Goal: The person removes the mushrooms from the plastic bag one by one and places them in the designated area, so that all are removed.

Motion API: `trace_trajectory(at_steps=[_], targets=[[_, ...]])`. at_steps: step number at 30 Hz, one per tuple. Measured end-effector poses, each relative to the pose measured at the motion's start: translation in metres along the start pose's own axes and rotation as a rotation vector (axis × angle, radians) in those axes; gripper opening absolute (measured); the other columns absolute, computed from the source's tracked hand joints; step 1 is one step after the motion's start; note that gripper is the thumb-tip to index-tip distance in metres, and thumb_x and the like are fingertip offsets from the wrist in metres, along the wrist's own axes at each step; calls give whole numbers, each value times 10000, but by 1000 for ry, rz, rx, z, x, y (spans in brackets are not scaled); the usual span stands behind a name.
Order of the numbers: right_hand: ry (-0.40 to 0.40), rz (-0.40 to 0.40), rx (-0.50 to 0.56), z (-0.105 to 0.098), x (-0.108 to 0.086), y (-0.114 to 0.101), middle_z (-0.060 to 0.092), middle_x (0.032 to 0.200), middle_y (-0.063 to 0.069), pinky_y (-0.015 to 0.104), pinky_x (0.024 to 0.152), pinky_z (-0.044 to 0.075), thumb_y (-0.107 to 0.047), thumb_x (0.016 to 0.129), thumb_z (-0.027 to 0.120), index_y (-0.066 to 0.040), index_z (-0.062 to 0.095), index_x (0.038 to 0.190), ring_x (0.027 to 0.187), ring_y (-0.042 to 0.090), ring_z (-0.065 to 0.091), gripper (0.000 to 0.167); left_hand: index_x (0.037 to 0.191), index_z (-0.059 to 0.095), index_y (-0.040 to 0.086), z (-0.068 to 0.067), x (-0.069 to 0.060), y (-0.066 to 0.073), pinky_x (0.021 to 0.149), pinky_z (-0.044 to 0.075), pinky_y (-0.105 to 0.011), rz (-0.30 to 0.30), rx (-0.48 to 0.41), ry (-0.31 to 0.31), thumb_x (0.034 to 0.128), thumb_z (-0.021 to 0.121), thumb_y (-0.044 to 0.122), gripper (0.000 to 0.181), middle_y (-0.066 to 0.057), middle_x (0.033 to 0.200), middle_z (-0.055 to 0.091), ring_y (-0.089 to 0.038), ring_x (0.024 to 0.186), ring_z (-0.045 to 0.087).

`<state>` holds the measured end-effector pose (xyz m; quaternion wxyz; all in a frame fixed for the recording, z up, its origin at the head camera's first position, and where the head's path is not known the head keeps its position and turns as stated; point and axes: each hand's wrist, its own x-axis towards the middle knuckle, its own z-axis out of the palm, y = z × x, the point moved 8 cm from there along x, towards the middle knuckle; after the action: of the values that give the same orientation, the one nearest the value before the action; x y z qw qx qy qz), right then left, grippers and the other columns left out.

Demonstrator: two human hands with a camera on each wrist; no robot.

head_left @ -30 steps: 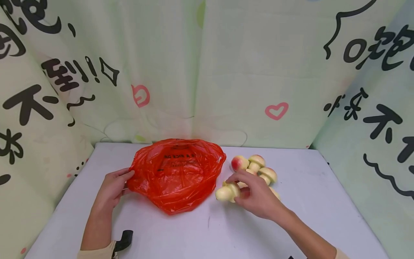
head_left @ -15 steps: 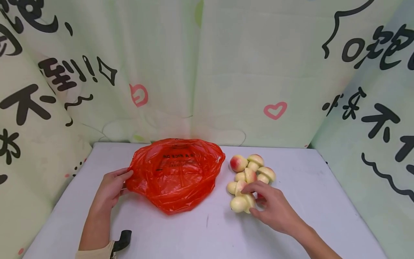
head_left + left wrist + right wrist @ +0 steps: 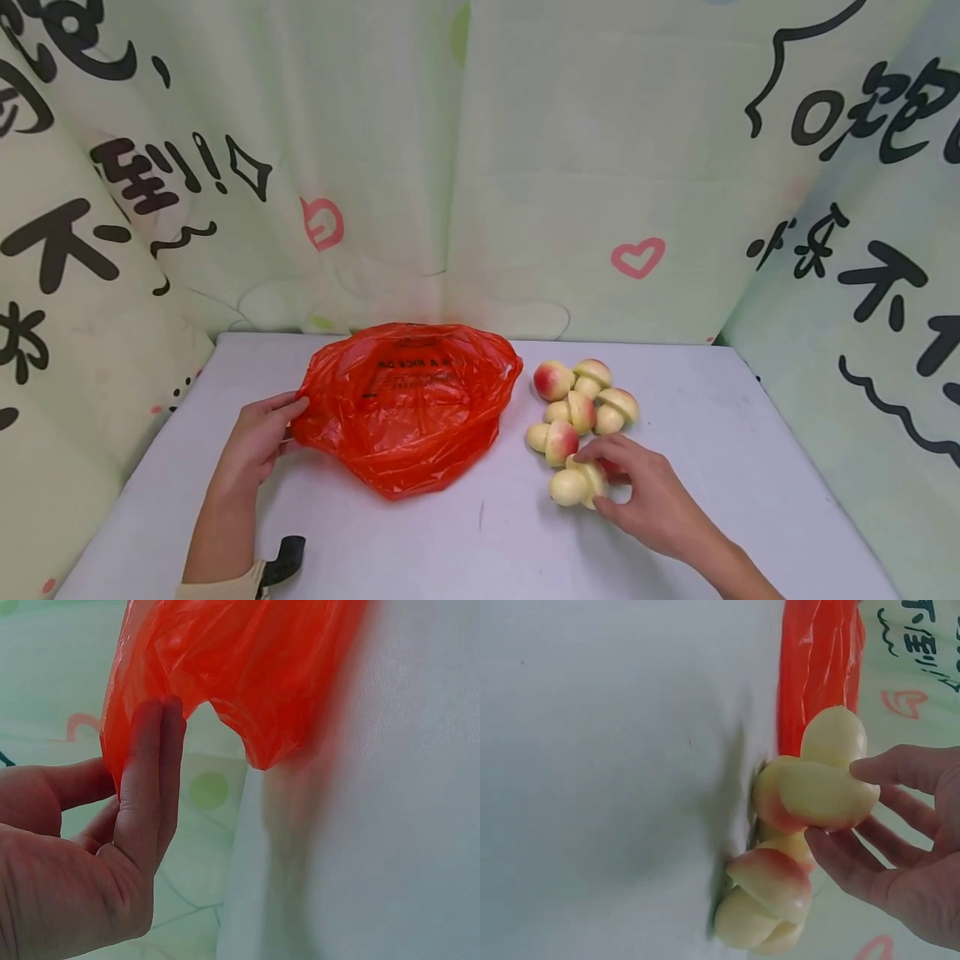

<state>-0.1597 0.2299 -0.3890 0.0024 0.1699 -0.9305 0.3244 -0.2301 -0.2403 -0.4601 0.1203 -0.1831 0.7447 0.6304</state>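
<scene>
A red plastic bag (image 3: 408, 417) with black print lies at the middle back of the table. My left hand (image 3: 262, 437) pinches its left edge; in the left wrist view the thumb and fingers (image 3: 141, 780) meet on the film. My right hand (image 3: 652, 496) holds a toy mushroom (image 3: 576, 483), pale with a pinkish-red cap, between thumb and fingers, stem facing left. In the right wrist view the held mushroom (image 3: 821, 793) appears off the table. Behind it sit several similar mushrooms, among them one near my fingertips (image 3: 558, 442) and one further right (image 3: 617, 410).
The white table (image 3: 420, 550) ends at the back against a pale green curtain (image 3: 540, 208) with black writing and pink hearts. More curtain hangs along both sides. A black strap (image 3: 285, 560) sticks out at my left sleeve.
My right hand has moved right and toward me with the mushroom, away from the bag, uncovering the mushrooms behind. The left hand and the bag have stayed in place.
</scene>
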Motion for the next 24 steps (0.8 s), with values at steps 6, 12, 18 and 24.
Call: trace_trajectory(at_steps=[6, 12, 18, 24], targets=[[18, -47, 27, 2, -3, 3, 663, 1111, -106, 282, 780, 623, 112, 729, 827, -242, 716, 1096, 905, 36, 652, 522, 1602, 369, 24, 0, 1, 0, 797, 589, -213, -1, -6, 2, 1093, 521, 370, 634, -230, 1566, 456, -150, 1042, 617], [36, -74, 21, 5, -5, 5, 650, 1110, -95, 267, 748, 613, 125, 708, 838, -236, 714, 1091, 873, 40, 634, 541, 1606, 363, 27, -1, 2, -2, 789, 586, -211, -7, -10, 5, 1097, 516, 366, 631, -230, 1577, 445, -150, 1049, 608], [93, -110, -61, 7, -5, 7, 632, 1076, -121, 243, 731, 581, 127, 668, 853, -225, 723, 1074, 839, 39, 556, 553, 1606, 361, 25, 0, 1, 0, 780, 584, -210, -11, -15, 3, 1097, 515, 364, 631, -230, 1584, 435, -151, 1053, 603], [126, -129, -109, 9, -3, 9, 638, 1079, -115, 247, 744, 565, 105, 656, 864, -211, 724, 1069, 871, 43, 550, 538, 1610, 359, 34, 0, 0, 1, 776, 581, -205, -15, -14, 6, 1097, 514, 366, 630, -227, 1588, 433, -156, 1060, 598]])
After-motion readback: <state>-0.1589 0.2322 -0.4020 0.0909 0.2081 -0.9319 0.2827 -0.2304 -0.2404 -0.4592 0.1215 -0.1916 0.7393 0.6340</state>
